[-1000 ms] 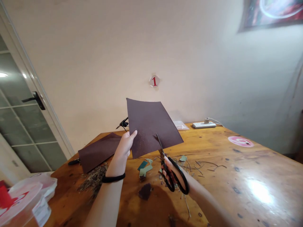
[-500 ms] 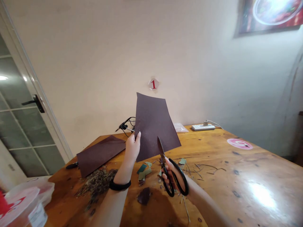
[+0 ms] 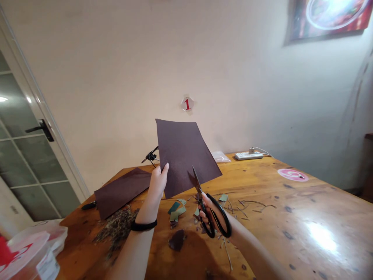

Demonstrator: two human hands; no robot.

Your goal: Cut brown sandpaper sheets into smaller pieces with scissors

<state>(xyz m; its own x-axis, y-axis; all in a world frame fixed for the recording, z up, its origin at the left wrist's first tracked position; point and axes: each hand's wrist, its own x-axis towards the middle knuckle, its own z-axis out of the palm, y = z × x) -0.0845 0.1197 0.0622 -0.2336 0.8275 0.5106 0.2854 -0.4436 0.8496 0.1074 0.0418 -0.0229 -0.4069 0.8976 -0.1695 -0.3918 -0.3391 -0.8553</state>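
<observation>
Above the wooden table, my left hand [image 3: 159,178] pinches the left edge of a dark brown sheet [image 3: 183,149], thumb on the near face. The sheet stands tilted upright, and whether it is paper or thin leather I cannot tell. My right hand [image 3: 207,210] is closed round the black handles of a pair of scissors [image 3: 197,179]. Their blades are slightly parted and lie at the sheet's lower edge, one blade over its near face. Below the hands lie green and grey scraps [image 3: 176,212] and a dark brown offcut [image 3: 176,240].
A second brown sheet [image 3: 122,190] lies at the left beside a heap of dried stalks [image 3: 118,227]. Plastic tubs [image 3: 32,249] stand front left. A power strip [image 3: 248,155], a clear bag [image 3: 221,156] and a pink disc [image 3: 293,175] lie farther back on the table [image 3: 262,241].
The sheet and my left hand have shifted left, and the sheet leans a little more to the left. The scissor blades have parted slightly at the sheet's lower edge.
</observation>
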